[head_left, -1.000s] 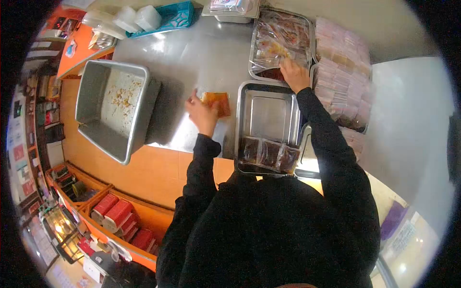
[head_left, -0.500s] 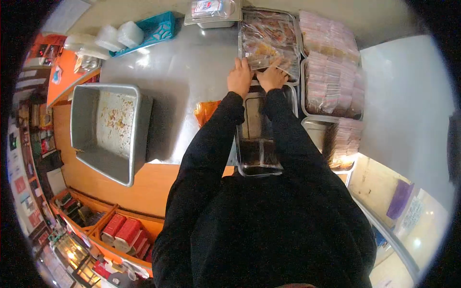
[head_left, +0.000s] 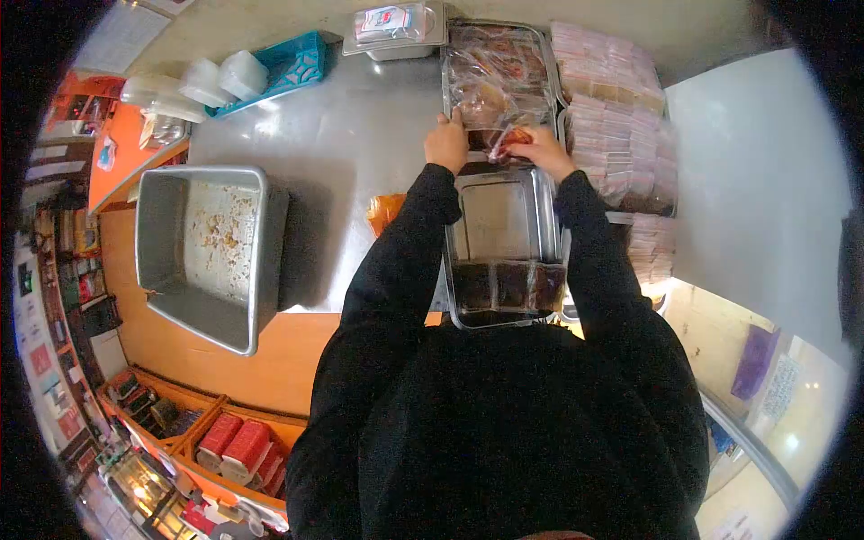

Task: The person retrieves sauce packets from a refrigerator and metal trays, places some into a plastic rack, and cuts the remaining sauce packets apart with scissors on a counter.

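Observation:
My right hand (head_left: 543,148) is closed on a small clear plastic bag (head_left: 511,139) with something dark red inside. It is over the near end of the upper metal tray (head_left: 447,76), where more clear bags of reddish-brown food (head_left: 495,67) lie. At that tray's left rim is my left hand (head_left: 446,144), its fingers curled in beside the clear plastic; what they grip is hidden. Just below both hands is a nearer metal tray (head_left: 450,270), with dark packets (head_left: 508,286) across its near end.
Trays of stacked pale packets (head_left: 616,148) stand on the right. A grey tub (head_left: 252,261) with brown residue is at left. An orange packet (head_left: 385,212) lies by my left sleeve. At the back are a teal basket (head_left: 301,67) and a lidded metal container (head_left: 396,40).
My right hand has moved right and now pinches a bag raised from the upper tray. My left hand stays near the left rim, its fingers more curled. My right forearm uncovers more of the nearer tray.

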Motion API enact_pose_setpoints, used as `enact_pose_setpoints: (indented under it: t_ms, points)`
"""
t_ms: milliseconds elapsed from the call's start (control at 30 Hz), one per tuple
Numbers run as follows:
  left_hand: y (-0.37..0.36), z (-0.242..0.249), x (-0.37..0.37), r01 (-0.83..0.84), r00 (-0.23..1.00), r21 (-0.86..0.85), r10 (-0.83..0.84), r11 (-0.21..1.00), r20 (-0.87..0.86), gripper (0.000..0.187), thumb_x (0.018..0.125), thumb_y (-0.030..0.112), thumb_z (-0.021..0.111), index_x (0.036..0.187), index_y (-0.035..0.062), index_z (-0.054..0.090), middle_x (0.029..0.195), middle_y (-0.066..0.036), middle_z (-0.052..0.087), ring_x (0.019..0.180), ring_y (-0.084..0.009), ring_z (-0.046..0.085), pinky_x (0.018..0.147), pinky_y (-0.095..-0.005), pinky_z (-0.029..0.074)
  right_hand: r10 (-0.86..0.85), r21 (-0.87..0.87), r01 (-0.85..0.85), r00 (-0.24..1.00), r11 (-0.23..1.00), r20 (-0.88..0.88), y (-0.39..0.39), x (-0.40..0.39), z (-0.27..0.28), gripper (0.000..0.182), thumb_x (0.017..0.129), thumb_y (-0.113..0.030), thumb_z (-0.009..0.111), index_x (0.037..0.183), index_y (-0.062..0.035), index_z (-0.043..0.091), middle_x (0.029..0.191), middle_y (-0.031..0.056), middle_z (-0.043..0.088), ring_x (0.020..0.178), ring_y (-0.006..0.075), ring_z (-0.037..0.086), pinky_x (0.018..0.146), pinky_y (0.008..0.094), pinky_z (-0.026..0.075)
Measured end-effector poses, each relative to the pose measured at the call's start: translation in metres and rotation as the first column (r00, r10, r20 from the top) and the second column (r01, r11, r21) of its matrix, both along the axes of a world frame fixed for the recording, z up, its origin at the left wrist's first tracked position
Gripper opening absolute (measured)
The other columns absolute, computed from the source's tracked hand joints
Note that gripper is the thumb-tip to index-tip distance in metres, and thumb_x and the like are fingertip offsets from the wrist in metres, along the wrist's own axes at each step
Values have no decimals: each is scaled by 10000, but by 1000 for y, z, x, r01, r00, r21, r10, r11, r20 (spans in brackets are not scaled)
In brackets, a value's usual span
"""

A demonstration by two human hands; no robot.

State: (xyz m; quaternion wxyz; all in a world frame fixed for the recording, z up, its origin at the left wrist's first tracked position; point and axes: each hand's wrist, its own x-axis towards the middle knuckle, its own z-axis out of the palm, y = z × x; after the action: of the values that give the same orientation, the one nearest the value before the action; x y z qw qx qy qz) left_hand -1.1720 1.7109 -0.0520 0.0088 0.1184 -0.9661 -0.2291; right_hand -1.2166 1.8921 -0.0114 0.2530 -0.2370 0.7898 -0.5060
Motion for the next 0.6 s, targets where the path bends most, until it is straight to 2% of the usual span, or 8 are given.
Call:
enact_pose_setpoints:
  t_ms: [100,167,200,233,267,367,433,600]
  points:
    - [-2,4,9,66,989,71,-56,995,-137,358,777,160,481,1104,20,439,967,-221,502,782,-334,566,668,-414,459,17,-94,5,974,996,228,22,7,20,227,728,-113,562,915,16,553,819,33,593,726,98,540,679,223,421]
    - [4,9,27,-20,911,494,219,869,-348,343,799,244,506,1071,36,482,943,-176,534,835,-278,555,718,-376,433,53,-238,31,939,971,340,32,24,45,208,739,-89,538,925,2,555,828,41,592,741,93,545,690,216,425]
    - [9,22,41,-15,913,494,214,869,-348,343,799,244,506,1071,36,482,943,-176,534,835,-278,555,718,-376,433,38,-276,70,929,959,367,29,34,52,201,741,-73,545,929,-2,553,837,40,591,747,94,548,691,210,422]
    - [13,46,58,-65,986,971,167,232,26,323,809,269,503,1039,41,506,949,-153,542,834,-233,546,713,-347,427,35,-276,74,928,958,370,24,42,50,201,741,-73,545,929,-2,553,837,40,591,747,94,548,691,210,422]
    - [16,63,69,-287,958,807,-142,-517,250,312,819,293,501,1007,47,531,954,-130,550,834,-188,536,708,-318,420,8,-284,88,947,955,320,19,49,46,206,725,-101,577,906,-4,570,808,34,596,729,96,539,683,216,416]
    - [44,73,80,-4,984,927,165,-375,71,316,832,328,483,963,46,539,918,-76,562,729,-130,532,634,-287,425,-17,-125,23,999,992,50,7,66,44,256,689,-151,646,888,-3,583,757,27,596,699,90,520,654,233,408]
    - [34,68,87,-122,978,926,118,-357,175,277,832,282,494,921,23,539,852,-56,582,671,-109,536,620,-244,424,-35,-45,36,999,998,32,6,76,34,274,675,-164,670,879,-4,581,743,17,591,671,74,507,627,238,409]
    - [36,59,91,1,899,965,423,-263,114,183,824,173,514,926,24,542,813,-40,587,704,-112,556,634,-235,447,-159,-174,214,945,961,285,16,77,63,312,650,-232,699,848,-25,576,741,28,600,663,97,550,625,230,426]
